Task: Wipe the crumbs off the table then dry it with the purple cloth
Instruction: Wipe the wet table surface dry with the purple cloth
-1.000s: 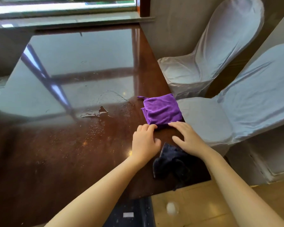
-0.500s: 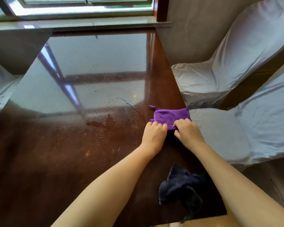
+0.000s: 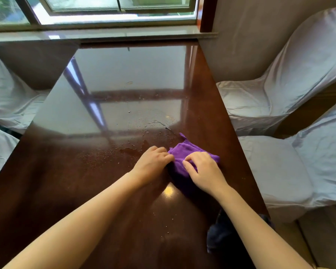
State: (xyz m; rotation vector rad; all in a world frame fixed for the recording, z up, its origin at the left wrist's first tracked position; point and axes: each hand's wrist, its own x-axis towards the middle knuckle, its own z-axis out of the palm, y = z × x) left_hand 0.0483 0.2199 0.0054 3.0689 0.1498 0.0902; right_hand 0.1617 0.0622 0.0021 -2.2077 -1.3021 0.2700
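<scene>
Both hands are working the purple cloth [image 3: 194, 152], which is lying folded on the table [image 3: 70, 181] near its right edge. The left hand [image 3: 153, 162] is pinching the cloth's left edge with curled fingertips, and the right hand [image 3: 204, 171] is pressing down on top of it, fingers bent into the pile; whether that hand is truly clenching fabric or only pinning it, I cannot tell. Judging from this, the drying step is just getting under way. To do it well, the cloth is wanting a flat, broad face, then long overlapping strokes leftward and away, into the puddle [image 3: 136, 146] and the scattered droplets [image 3: 97, 156] just beyond the left hand, turning to a dry face as it soaks. Nothing is standing on the wet patch. A dark cloth [image 3: 219, 237] is sitting at the near right corner, partly under the right forearm, well apart from the puddle; an elbow could be knocking it off the edge. White-covered chairs [image 3: 279, 94] are flanking the table on both sides, and the window sill [image 3: 105, 34] is bordering the far end
</scene>
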